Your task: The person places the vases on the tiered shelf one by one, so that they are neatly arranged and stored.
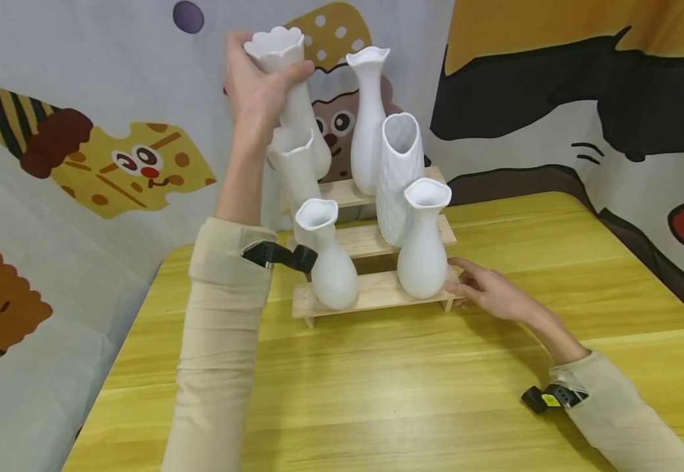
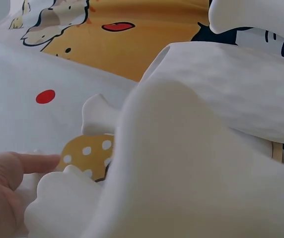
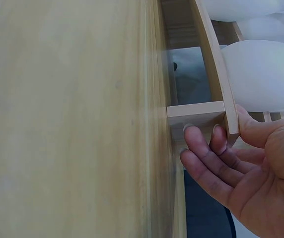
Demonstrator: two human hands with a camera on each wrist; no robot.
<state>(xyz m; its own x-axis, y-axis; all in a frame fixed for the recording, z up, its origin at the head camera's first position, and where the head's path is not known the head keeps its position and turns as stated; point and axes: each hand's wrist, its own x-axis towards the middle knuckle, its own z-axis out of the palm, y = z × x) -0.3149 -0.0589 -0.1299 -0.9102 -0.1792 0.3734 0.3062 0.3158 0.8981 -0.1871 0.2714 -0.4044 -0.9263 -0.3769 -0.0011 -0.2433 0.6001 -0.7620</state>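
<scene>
My left hand (image 1: 256,95) grips a tall white vase (image 1: 298,108) with a scalloped rim near its top, at the back left of a three-tier wooden stand (image 1: 374,292). The vase's foot overlaps the top tier's left end in the head view. At the stand's front right corner, my right hand (image 1: 495,295) pinches the end of the lowest tier. Its thumb lies on top of the board, with the fingers (image 3: 209,158) curled below. Beside the right hand stands a round-bellied white vase (image 1: 423,262). A similar vase (image 1: 334,275) occupies the lowest tier's left end.
More white vases fill the stand: a slim one (image 1: 368,131) at the back right, a slanted-mouth one (image 1: 399,183) and a wavy-rimmed one (image 1: 296,170) on the middle tier. The wood-grain table (image 1: 353,393) meets a cartoon-printed cloth (image 1: 123,59) behind.
</scene>
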